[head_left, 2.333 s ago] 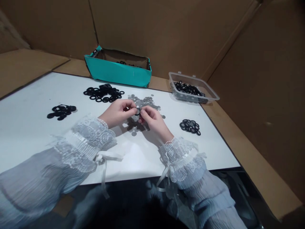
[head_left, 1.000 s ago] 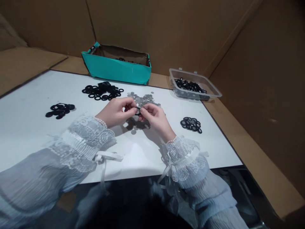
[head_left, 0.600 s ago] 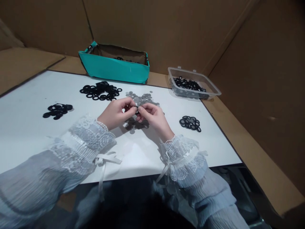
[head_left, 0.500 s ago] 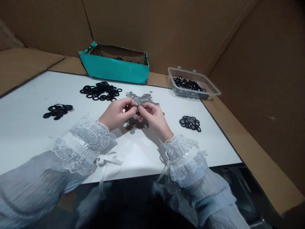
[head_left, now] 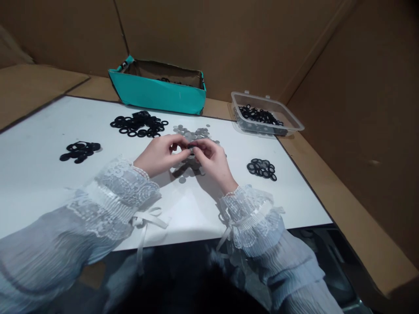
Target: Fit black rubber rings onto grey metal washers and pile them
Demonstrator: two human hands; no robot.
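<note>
Fingertips of my left hand [head_left: 163,152] and my right hand [head_left: 213,160] meet over the middle of the white board. Both pinch one small black ring [head_left: 190,147], mostly covered by the fingers. Below and behind them lies a loose heap of small grey discs [head_left: 196,133], partly hidden by the hands. To the right rests a cluster of black rings with grey centres [head_left: 262,168]. A bigger pile of black rings [head_left: 140,124] lies behind my left hand, and a smaller black pile [head_left: 79,151] is at the left.
A teal box [head_left: 157,93] with black pieces inside stands at the back of the white board [head_left: 183,222]. At the back right is a clear plastic tub [head_left: 268,130] holding black rings. Cardboard walls [head_left: 216,43] enclose the back and right side.
My fingers have shifted slightly around the black ring, which now looks tilted flatter between them. The piles and containers stay put.
</note>
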